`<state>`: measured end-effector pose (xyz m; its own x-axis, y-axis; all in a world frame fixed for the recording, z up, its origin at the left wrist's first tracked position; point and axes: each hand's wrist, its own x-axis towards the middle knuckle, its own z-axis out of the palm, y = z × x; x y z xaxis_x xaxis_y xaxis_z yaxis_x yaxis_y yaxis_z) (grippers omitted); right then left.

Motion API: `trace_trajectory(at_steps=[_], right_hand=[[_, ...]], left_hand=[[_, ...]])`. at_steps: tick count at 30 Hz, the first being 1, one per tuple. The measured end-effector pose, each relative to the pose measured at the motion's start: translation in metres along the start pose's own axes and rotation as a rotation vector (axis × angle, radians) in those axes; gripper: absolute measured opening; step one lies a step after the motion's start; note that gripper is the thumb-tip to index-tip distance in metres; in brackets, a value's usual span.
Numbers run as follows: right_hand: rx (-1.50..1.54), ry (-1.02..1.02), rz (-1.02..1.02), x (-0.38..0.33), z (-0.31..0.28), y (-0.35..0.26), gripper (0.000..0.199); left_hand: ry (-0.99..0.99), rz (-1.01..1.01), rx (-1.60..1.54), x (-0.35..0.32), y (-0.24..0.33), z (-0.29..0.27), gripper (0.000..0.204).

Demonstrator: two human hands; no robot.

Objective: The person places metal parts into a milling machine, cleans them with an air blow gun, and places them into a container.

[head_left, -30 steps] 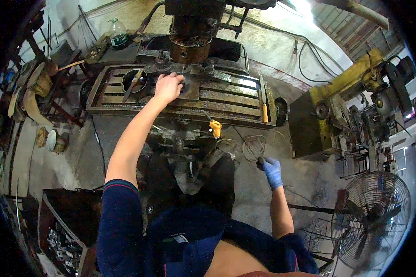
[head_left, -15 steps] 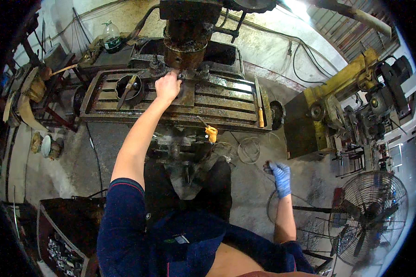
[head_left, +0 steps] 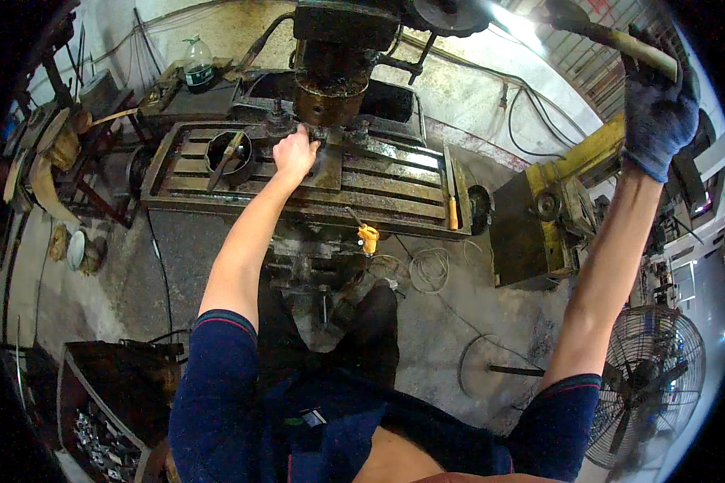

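My left hand [head_left: 295, 153] is bare and rests closed on a flat metal plate [head_left: 324, 167] on the slotted machine table [head_left: 379, 189], just below the round spindle head [head_left: 329, 95] of the big milling machine. My right hand [head_left: 659, 113], in a blue glove, is raised high at the upper right and grips a long lever handle [head_left: 620, 39] with a pale worn grip. A dark steel ring [head_left: 229, 158] with a tool lying across it sits on the table to the left of my left hand.
A yellow machine [head_left: 540, 217] stands to the right, a floor fan [head_left: 648, 378] at lower right. A wooden-handled tool [head_left: 451, 211] lies at the table's right end, a small yellow object [head_left: 368, 238] hangs below it. A bin of metal parts [head_left: 97, 435] is lower left. Cables coil on the floor.
My right hand rose from low by my side to the lever handle overhead and closed on it. My left hand stayed on the plate under the spindle.
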<state>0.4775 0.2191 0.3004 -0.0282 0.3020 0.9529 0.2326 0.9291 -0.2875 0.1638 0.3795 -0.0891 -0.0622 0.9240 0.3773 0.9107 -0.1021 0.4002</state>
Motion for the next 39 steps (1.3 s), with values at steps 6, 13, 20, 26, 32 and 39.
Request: trace_trajectory(at_steps=[6,13,20,26,32,39], right_hand=[[0.096,0.156,0.145,-0.086,0.008,-0.011,0.031],[0.042,0.081,0.036,-0.133,0.018,0.0,0.028],[-0.176,0.234,-0.04,-0.165,0.036,0.003,0.034],[-0.248,0.288,-0.016,-0.169,0.041,0.001,0.033],[-0.094,0.259,0.07,-0.18,0.032,0.007,0.034],[-0.068,0.303,0.145,-0.191,0.036,0.005,0.035]], left_hand=[[0.035,0.009,-0.023,-0.002,-0.007,0.005,0.037],[-0.034,-0.036,-0.002,0.001,-0.009,0.001,0.038],[-0.012,-0.016,-0.008,0.0,-0.006,0.002,0.034],[0.017,0.038,-0.067,-0.006,-0.012,-0.008,0.031],[-0.189,0.07,-0.153,-0.018,-0.018,-0.048,0.026],[-0.301,0.343,-0.202,-0.036,-0.042,-0.118,0.031]])
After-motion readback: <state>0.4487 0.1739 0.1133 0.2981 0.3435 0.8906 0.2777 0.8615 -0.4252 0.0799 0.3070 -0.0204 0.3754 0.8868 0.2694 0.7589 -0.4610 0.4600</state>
